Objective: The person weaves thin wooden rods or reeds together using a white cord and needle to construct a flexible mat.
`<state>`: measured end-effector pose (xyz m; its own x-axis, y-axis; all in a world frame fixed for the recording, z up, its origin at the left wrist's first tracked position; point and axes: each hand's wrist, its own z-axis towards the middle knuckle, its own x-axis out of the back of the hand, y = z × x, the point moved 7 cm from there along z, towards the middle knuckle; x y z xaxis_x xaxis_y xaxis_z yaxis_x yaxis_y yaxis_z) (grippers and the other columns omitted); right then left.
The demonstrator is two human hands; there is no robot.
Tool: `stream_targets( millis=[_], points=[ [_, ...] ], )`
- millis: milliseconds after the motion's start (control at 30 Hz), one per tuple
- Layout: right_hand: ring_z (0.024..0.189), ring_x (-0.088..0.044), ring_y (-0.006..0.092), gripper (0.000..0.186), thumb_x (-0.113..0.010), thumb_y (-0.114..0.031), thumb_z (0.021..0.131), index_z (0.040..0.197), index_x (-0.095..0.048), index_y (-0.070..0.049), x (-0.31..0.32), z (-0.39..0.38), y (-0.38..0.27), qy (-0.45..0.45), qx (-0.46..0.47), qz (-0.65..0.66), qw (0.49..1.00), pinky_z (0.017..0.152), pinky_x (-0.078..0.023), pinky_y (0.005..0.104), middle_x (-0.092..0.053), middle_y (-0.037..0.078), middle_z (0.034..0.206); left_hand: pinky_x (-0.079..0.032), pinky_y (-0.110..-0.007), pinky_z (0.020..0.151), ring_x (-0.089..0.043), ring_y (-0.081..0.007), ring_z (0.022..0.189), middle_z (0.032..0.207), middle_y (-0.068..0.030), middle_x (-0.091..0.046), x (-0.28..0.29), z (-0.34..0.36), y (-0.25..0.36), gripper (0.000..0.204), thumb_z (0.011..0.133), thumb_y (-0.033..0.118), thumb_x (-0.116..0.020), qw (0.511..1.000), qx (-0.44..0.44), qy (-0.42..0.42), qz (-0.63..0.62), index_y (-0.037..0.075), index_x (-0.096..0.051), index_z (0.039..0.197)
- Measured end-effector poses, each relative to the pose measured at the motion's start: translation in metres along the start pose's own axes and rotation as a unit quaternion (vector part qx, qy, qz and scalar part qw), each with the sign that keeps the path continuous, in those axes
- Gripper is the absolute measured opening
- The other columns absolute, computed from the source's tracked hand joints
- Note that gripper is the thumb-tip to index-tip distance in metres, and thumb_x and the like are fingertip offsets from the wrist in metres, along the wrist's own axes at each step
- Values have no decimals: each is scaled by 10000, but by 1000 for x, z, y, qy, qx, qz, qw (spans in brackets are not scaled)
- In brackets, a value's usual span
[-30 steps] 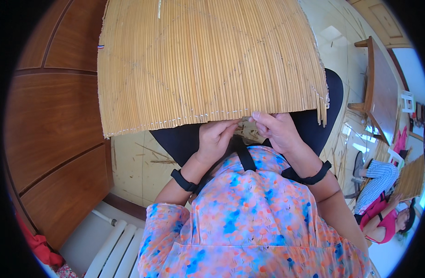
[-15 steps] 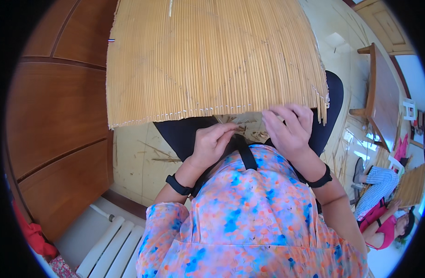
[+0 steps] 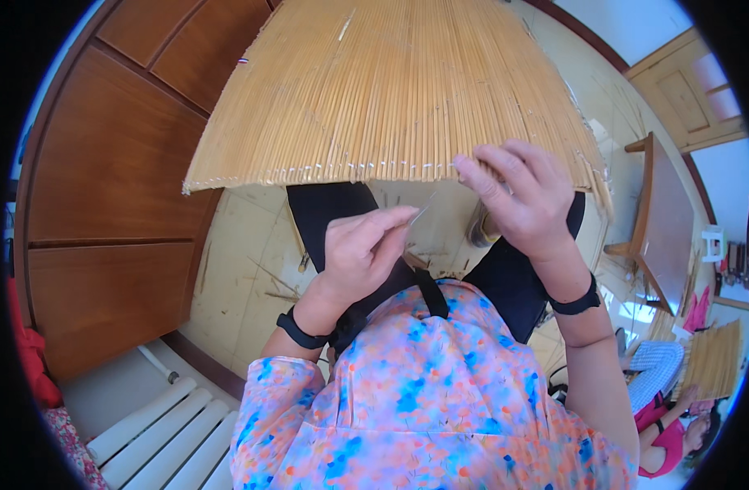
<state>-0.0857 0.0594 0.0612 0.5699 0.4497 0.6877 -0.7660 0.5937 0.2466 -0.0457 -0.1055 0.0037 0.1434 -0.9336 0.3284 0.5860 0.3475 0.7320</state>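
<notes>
A mat of straw-coloured stalks (image 3: 374,98), laid side by side and stitched with white thread along its near edge, spans the space in front of me above my knees. My right hand (image 3: 525,192) is closed on that near edge, right of the middle, thumb on the near side and fingers over the top. Below the edge and apart from it, my left hand (image 3: 366,245) pinches a thin, shiny needle (image 3: 423,210) between thumb and forefinger. The needle slants up toward the mat. Any thread on it is too fine to make out.
Brown wooden cabinets (image 3: 121,155) rise on the left, above a white radiator (image 3: 166,433). Loose stalks (image 3: 276,278) litter the tiled floor. To the right stand a low wooden table (image 3: 656,220) and, lower down, a seated person in pink (image 3: 668,437) beside another mat (image 3: 709,359).
My right hand has closed on the mat's near edge. My left hand has turned, and the needle in its fingers now shows. The whole view has shifted, with the mat's edge higher in it.
</notes>
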Motion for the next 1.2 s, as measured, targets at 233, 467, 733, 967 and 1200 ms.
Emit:
stream_targets(
  millis=[233,467,733,967,1200],
  points=[
    [757,-593,178,250,-713,-168,653,900,-677,-147,41,76,33,70,25,-29,997,579,-469,302,-621,-13,832,-445,-236,512,-571,-133,555,669,-65,-609,49,44,50,62,861,-9,-577,989,-121,85,17,6,-620,904],
    [745,-599,174,270,-763,-173,639,891,-673,-133,50,104,42,91,34,-37,995,585,-479,300,-635,-16,820,-479,-268,629,-567,-160,605,702,-91,-582,53,70,50,69,876,-25,-506,983,-133,16,-123,-3,-563,909],
    [707,-613,181,277,-780,-166,639,893,-677,-126,51,109,44,106,12,15,994,568,-499,295,-658,2,770,-507,-225,659,-627,-108,748,1081,-89,-601,3,89,10,87,955,74,-501,893,112,76,-430,-5,-516,986],
    [710,-613,189,306,-777,-151,627,919,-686,-134,52,102,35,94,14,15,995,557,-497,294,-650,12,772,-518,-254,684,-639,-145,760,947,-114,-636,-31,86,2,70,957,49,-497,892,72,101,-435,-13,-508,986],
    [707,-616,197,309,-769,-126,615,909,-677,-104,40,75,23,38,-28,58,997,560,-496,300,-643,21,771,-522,-276,628,-627,-158,680,801,-98,-631,-48,60,-15,131,940,43,-517,856,147,33,-495,-25,-544,1049]
  ],
)
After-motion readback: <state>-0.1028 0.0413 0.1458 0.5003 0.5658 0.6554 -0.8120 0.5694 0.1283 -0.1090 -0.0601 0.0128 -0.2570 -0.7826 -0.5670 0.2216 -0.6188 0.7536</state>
